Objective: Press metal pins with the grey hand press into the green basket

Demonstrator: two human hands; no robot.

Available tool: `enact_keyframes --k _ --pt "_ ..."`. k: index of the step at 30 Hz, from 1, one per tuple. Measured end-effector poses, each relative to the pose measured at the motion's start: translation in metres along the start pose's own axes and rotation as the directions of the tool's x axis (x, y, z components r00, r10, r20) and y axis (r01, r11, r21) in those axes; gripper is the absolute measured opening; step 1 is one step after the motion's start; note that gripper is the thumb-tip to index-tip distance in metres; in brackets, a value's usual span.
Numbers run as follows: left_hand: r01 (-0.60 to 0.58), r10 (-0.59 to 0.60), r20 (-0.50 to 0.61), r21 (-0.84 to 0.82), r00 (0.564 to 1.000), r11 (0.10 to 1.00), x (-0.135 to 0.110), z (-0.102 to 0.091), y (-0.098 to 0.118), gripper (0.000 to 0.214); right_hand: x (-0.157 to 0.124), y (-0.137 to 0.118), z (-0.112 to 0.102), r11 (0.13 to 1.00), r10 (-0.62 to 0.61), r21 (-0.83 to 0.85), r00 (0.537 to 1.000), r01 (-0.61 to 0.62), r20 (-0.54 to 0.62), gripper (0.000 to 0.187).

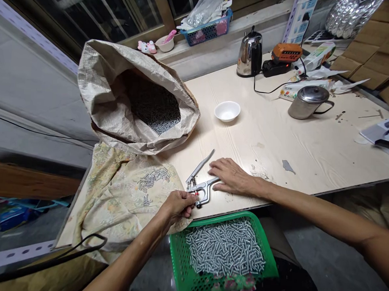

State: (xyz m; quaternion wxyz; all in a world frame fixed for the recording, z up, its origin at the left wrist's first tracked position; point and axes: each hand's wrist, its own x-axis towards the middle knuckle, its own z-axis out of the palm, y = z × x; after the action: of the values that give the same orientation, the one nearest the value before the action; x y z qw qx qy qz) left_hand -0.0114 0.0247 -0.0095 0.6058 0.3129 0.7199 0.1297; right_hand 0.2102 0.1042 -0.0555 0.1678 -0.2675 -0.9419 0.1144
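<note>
Metal press pliers under right hand, left hand at their head

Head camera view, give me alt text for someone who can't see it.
A person's left hand pinches the head of a metal hand press at the table edge while the right hand lies flat on its handle. Below sits a green basket of small metal pieces; an open sack of more stands to the left.

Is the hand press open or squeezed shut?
Open: the hand press has its upper lever raised, clear of the handle under the right hand.
</note>
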Motion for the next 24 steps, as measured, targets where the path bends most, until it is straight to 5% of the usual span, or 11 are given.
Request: enact_keyframes --k 3,7,12,15,17,20,22,24 --pt "0.012 -0.012 0.013 0.013 1.000 1.000 0.000 0.000 -0.002 0.036 0.010 0.016 -0.013 1.000 -0.020 0.004 0.995 0.019 0.093 0.082" --pt "0.028 -0.028 0.008 0.022 1.000 0.999 0.000 0.001 -0.001 0.036 0.034 0.031 -0.029 0.998 -0.044 -0.030 0.952 0.056 0.302 0.097" --pt "0.045 -0.043 -0.038 0.076 0.998 0.996 -0.006 0.004 0.004 0.034 0.049 0.023 -0.044 0.993 0.006 -0.112 0.902 0.046 0.432 0.077" --pt "0.000 0.047 -0.134 0.329 0.990 0.944 -0.015 0.005 0.007 0.038 0.047 0.016 -0.046 0.990 0.030 -0.136 0.897 0.034 0.442 0.059" --pt "-0.110 0.292 -0.227 0.585 0.929 0.804 -0.021 0.008 0.011 0.036 0.044 0.014 -0.044 0.992 0.031 -0.124 0.906 0.024 0.422 0.051" --pt "-0.293 0.660 -0.121 0.826 0.742 0.481 -0.019 0.021 0.020 0.030 0.039 0.012 -0.038 0.996 0.032 -0.093 0.926 0.003 0.375 0.042" --pt "-0.378 0.735 0.029 0.871 0.678 0.314 -0.008 0.031 0.027 0.053 0.036 0.012 -0.035 0.997 0.032 -0.075 0.938 -0.007 0.346 0.043" --pt "-0.408 0.742 0.119 0.886 0.660 0.221 0.006 0.037 0.033 0.064 0.033 0.013 -0.033 0.999 0.014 -0.049 0.945 0.002 0.328 0.049"
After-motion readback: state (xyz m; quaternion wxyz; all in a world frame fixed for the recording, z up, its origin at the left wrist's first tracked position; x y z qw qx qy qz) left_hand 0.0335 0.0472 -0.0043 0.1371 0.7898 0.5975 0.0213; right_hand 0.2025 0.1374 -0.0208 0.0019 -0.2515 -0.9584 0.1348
